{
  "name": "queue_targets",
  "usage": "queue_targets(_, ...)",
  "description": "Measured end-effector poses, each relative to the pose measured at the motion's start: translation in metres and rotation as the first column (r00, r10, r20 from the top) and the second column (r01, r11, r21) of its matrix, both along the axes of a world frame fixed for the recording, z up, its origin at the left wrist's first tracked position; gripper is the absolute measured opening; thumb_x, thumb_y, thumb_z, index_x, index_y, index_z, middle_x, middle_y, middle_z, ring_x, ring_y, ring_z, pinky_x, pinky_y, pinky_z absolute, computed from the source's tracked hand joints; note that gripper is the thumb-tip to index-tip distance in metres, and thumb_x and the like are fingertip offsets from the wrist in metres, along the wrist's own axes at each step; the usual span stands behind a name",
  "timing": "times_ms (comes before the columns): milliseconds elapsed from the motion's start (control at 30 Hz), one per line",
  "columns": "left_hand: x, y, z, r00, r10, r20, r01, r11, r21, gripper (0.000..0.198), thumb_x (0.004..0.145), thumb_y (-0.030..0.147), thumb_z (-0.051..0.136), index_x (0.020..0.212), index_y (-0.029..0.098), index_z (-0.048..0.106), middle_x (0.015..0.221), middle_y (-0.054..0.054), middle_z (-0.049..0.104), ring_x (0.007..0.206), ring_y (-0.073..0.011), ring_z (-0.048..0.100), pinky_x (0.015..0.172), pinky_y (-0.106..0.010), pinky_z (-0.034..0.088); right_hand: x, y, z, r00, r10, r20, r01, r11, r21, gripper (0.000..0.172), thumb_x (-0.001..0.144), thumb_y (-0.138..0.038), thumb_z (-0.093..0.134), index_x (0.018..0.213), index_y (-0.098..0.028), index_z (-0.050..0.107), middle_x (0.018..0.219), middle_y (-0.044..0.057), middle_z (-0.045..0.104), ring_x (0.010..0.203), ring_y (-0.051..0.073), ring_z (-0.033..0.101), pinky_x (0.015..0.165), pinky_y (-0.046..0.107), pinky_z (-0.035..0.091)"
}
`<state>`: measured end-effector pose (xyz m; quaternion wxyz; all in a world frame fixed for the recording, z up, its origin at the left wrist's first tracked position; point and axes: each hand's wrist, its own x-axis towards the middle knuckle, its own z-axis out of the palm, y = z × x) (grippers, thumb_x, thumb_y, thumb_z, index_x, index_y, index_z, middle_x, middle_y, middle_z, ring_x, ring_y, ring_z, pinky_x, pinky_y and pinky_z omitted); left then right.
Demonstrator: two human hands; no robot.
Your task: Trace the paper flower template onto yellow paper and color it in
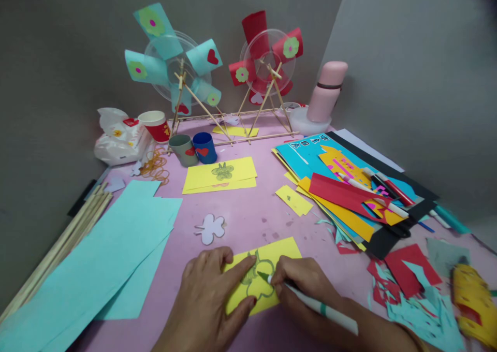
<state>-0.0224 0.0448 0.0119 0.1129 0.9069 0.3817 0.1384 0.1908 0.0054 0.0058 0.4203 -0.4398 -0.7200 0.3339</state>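
Observation:
A small yellow paper lies on the pink table near its front edge. A green flower outline is drawn on it. My left hand lies flat on the paper's left part, fingers spread, forefinger and thumb pressing the sheet down. My right hand is closed around a white marker with a green tip; the tip touches the flower outline. A white flower-shaped cutout lies just beyond the left hand.
Light-blue sheets and wooden sticks lie at left. Two paper windmills, cups, rubber bands and a pink bottle stand at the back. Stacked coloured papers with markers and paper scraps fill the right.

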Motion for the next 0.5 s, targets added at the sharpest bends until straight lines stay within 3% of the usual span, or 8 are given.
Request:
queue_targets(167,-0.0003,-0.0002,0.0,1.0,-0.003,0.011,0.003,1.0,-0.006,0.047,0.084,0.045,0.056,0.13,0.037,0.048,0.105,-0.006,0.051,0.092,-0.0252,0.047,0.075,-0.039,0.041,-0.0004,0.0006,0.0014,0.999,0.026,0.033,-0.025,0.999,-0.048,0.011,0.081,-0.014,0.044,0.074,-0.022,0.047,0.06,-0.006,0.052,0.05,0.01,0.047,0.052,0.02,0.034)
queue_targets(500,0.0001,-0.0008,0.0009,1.0,0.002,0.005,-0.002,1.0,0.008,0.046,0.085,0.045,0.055,0.129,0.037,0.049,0.104,-0.006,0.052,0.092,-0.0246,0.047,0.075,-0.038,0.041,-0.0014,0.0012,-0.0007,0.996,-0.001,0.087,0.005,0.999,-0.042,0.011,0.081,-0.013,0.043,0.077,-0.022,0.047,0.059,-0.007,0.048,0.05,0.009,0.045,0.051,0.02,0.032)
